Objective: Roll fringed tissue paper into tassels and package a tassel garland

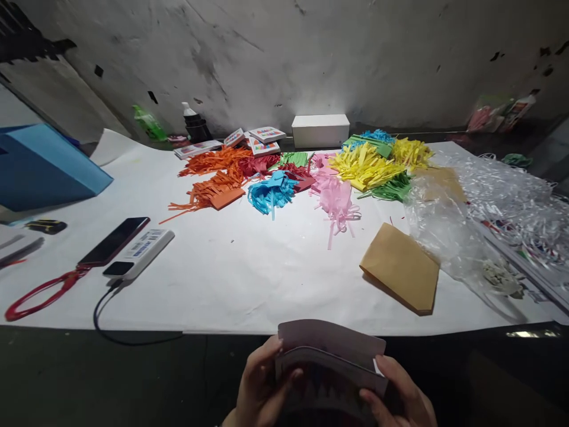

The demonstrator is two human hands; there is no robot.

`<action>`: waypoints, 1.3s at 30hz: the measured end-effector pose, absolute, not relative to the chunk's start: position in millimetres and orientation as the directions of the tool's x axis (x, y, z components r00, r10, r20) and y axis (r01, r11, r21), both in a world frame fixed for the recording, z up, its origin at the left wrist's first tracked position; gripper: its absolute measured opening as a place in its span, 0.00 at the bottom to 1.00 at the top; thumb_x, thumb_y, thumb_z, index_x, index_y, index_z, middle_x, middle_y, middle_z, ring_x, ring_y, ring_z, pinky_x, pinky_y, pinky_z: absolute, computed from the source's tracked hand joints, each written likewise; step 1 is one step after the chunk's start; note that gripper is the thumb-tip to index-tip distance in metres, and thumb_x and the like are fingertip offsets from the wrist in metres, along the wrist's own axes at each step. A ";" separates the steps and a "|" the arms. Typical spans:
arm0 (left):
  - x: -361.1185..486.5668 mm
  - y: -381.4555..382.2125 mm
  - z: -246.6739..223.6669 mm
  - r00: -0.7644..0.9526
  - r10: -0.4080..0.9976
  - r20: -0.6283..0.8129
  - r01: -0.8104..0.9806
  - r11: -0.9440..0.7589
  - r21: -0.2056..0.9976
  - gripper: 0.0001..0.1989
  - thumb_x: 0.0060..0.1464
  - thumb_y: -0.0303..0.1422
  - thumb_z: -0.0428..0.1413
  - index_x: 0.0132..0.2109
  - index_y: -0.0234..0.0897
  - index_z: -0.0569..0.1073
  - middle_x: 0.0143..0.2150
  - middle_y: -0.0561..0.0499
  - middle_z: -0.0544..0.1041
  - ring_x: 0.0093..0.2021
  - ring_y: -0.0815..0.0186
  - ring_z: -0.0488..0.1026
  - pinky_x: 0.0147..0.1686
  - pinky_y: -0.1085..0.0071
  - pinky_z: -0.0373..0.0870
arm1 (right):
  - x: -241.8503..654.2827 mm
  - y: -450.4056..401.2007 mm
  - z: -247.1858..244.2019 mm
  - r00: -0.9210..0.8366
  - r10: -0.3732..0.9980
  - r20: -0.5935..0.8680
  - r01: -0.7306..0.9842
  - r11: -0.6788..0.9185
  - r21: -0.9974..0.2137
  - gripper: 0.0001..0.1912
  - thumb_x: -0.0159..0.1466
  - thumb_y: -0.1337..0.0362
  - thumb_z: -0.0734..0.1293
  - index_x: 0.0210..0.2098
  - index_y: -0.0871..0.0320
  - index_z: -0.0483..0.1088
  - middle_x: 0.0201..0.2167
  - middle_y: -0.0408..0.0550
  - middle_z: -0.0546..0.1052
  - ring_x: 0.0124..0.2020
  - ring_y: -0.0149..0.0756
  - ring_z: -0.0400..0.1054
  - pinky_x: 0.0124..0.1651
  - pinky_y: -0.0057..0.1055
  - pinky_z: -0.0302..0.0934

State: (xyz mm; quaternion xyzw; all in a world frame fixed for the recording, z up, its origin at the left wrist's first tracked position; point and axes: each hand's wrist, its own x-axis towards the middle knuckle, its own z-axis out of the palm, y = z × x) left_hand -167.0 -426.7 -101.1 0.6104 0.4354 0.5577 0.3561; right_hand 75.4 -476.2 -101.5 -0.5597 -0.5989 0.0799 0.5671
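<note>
Between my two hands, just off the front edge of the table, is a thin grey-white cardboard box (pixel 331 338) with its flap raised at the top. My left hand (pixel 264 382) grips its left end, the thumb lying across the near side. On the right end, my right hand (pixel 398 391) pinches the corner between thumb and fingers. A small white tab shows by the right fingers. The box's near face is in shadow, and I cannot make out what is inside. Closest on the table is a folded brown paper envelope (pixel 400 270), to the right.
Fringed paper bundles in orange (pixel 217 190), blue (pixel 272 193), pink (pixel 335 201) and yellow (pixel 367 166) lie along the back. Behind them stands a white box (pixel 320 131). A phone (pixel 116 240) and a power bank (pixel 144 252) lie left; clear plastic bags (pixel 453 231) lie right.
</note>
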 end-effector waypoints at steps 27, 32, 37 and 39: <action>-154.7 -391.1 -11.1 0.594 0.747 0.299 0.044 -0.402 0.915 0.14 0.61 0.37 0.59 0.53 0.47 0.79 0.62 0.40 0.73 0.53 0.50 0.77 0.50 0.55 0.77 | 94.7 -432.0 -40.1 -0.169 0.683 0.710 0.294 0.723 -0.626 0.11 0.68 0.71 0.64 0.45 0.52 0.76 0.40 0.48 0.82 0.46 0.42 0.76 0.50 0.46 0.73; -149.1 -390.7 -8.3 0.539 0.769 0.343 0.176 -0.502 0.847 0.26 0.58 0.21 0.59 0.61 0.47 0.72 0.53 0.44 0.81 0.52 0.57 0.79 0.49 0.64 0.78 | 115.9 -428.5 -35.9 -0.490 0.532 0.691 0.649 0.751 -0.118 0.18 0.70 0.76 0.58 0.56 0.63 0.70 0.53 0.58 0.78 0.59 0.44 0.70 0.57 0.43 0.71; -146.2 -388.6 -8.2 0.512 0.745 0.429 0.127 -0.559 0.819 0.20 0.59 0.20 0.56 0.55 0.42 0.76 0.46 0.47 0.84 0.45 0.63 0.81 0.45 0.73 0.78 | 118.3 -423.3 -32.7 -0.547 0.423 0.722 0.588 0.808 -0.028 0.14 0.71 0.71 0.61 0.52 0.66 0.74 0.49 0.60 0.80 0.55 0.44 0.73 0.53 0.37 0.74; -146.8 -389.1 -9.3 0.518 0.739 0.431 0.114 -0.559 0.822 0.20 0.59 0.20 0.56 0.55 0.42 0.76 0.47 0.47 0.84 0.45 0.64 0.81 0.45 0.73 0.78 | 116.3 -422.8 -32.8 -0.506 0.423 0.751 0.610 0.792 -0.035 0.14 0.71 0.71 0.60 0.50 0.68 0.75 0.47 0.60 0.81 0.53 0.42 0.75 0.51 0.35 0.74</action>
